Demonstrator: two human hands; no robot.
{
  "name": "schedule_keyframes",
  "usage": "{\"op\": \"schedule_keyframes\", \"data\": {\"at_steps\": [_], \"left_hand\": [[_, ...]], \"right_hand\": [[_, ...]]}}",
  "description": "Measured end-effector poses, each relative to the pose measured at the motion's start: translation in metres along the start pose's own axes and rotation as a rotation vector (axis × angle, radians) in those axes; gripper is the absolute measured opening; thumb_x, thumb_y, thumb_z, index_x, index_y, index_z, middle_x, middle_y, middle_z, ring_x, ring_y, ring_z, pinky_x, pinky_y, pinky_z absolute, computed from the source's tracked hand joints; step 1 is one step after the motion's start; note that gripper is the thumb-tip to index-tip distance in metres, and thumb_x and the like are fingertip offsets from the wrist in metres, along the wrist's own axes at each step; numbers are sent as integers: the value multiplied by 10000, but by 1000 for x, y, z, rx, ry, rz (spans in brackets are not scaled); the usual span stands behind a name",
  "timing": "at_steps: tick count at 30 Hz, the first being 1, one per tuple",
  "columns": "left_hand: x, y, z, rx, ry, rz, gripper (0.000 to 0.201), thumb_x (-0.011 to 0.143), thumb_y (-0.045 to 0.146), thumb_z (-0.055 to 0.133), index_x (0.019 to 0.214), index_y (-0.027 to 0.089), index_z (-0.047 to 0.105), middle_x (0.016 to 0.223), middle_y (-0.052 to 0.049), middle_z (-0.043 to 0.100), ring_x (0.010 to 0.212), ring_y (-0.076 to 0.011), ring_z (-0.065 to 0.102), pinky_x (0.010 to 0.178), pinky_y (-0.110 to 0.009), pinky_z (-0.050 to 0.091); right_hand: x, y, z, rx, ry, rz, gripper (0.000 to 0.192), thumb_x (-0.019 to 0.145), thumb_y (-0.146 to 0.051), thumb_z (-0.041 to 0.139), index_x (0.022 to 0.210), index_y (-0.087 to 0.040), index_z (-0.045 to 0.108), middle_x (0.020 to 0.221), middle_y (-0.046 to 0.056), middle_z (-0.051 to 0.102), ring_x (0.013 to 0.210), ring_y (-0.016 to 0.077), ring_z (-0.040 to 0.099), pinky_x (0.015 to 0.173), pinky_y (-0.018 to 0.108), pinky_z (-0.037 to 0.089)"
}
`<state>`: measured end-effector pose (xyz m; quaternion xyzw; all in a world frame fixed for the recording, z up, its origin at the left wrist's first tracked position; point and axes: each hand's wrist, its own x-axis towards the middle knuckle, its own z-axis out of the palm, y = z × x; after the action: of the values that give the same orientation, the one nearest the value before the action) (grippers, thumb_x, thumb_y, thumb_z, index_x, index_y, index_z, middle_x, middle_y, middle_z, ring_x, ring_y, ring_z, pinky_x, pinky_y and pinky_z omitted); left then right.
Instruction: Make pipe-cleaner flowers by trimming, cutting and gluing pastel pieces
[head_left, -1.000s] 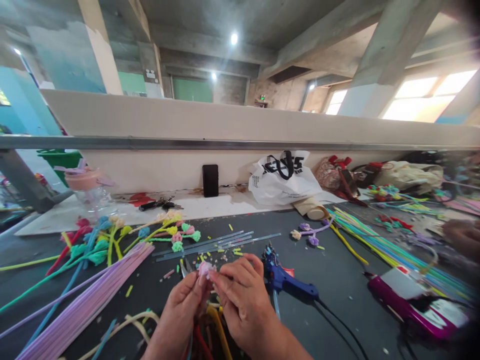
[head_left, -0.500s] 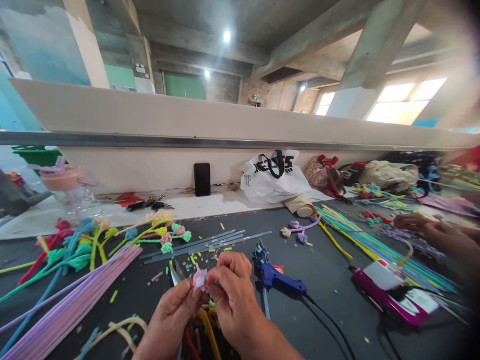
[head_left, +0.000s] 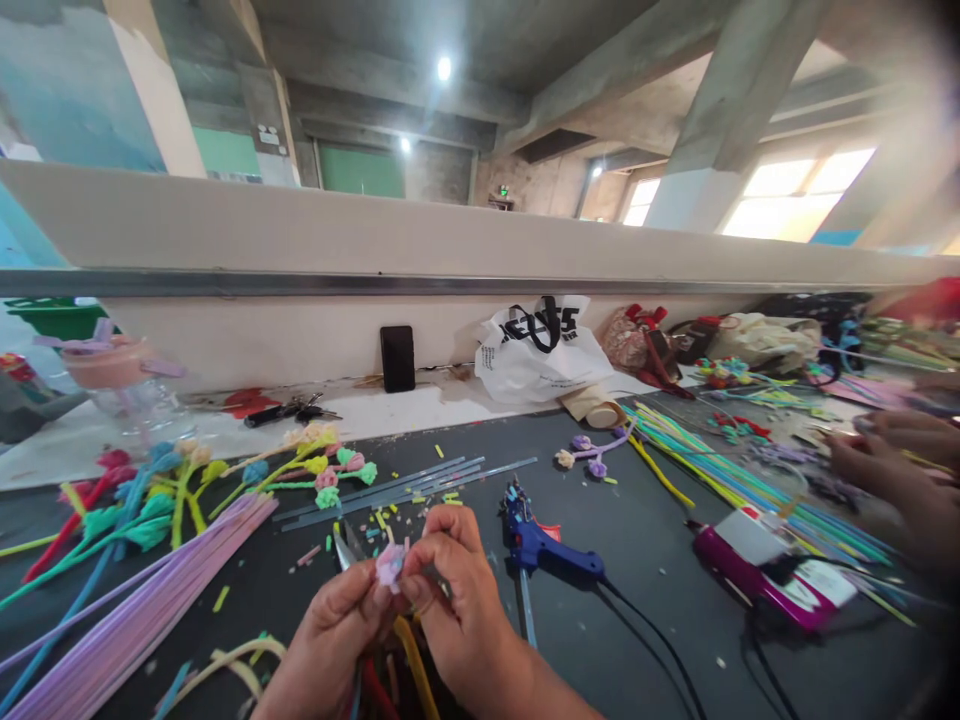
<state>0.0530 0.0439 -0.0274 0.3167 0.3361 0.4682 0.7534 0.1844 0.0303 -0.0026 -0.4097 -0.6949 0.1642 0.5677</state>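
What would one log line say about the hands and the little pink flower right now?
left hand: pinching pink flower bud | right hand: pinching same bud | blue glue gun: lying beside right hand

**Pink bud pinched over the dark table**

We note our left hand and right hand pinching a small pink flower bud together. Blue glue gun lies just right of the bud; lilac pipe cleaners fan left; scissors just behind.

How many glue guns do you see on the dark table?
2. The blue glue gun lies just right of the right hand; the magenta glue gun lies further right, beside the coloured stems. Others may be hidden in the clutter.
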Motion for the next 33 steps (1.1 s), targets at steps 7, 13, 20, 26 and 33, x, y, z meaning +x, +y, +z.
{"op": "schedule_keyframes", "data": {"at_steps": [7,13,20,26,33], "left_hand": [[-7,7,-5,-134,-344,-118,345,667,411,681,526,138,524,451,52,351,387,-44,287,390,-181,258],[-7,10,-6,-192,-613,-73,441,702,436,612,473,170,344,424,57,294,364,-49,292,396,-192,274],[-7,9,-9,-160,-646,-182,479,630,412,654,419,175,295,375,46,307,331,-44,302,374,-196,220],[-7,4,-14,-108,-383,-223,299,498,277,738,484,137,474,415,34,391,352,-43,327,370,-192,204],[-8,0,-18,-86,-380,-305,276,512,315,721,514,99,549,410,23,390,347,-53,344,379,-199,196]], "right_hand": [[4,4,-7,332,85,171,289,891,-433,391,1054,-246,539,1073,62,495,966,180,494,827,300,425],[8,-5,-9,447,-132,169,338,845,-496,453,998,-256,635,975,53,555,932,188,535,816,317,433],[11,-12,-12,452,-246,171,334,848,-473,472,945,-223,670,886,48,572,846,164,544,769,304,435],[13,-13,-12,463,-286,135,325,837,-452,505,839,-187,693,745,32,592,727,140,549,679,269,444],[20,-15,-17,287,-307,-14,369,818,-489,512,687,-179,664,646,20,622,656,126,570,652,271,463]]}}
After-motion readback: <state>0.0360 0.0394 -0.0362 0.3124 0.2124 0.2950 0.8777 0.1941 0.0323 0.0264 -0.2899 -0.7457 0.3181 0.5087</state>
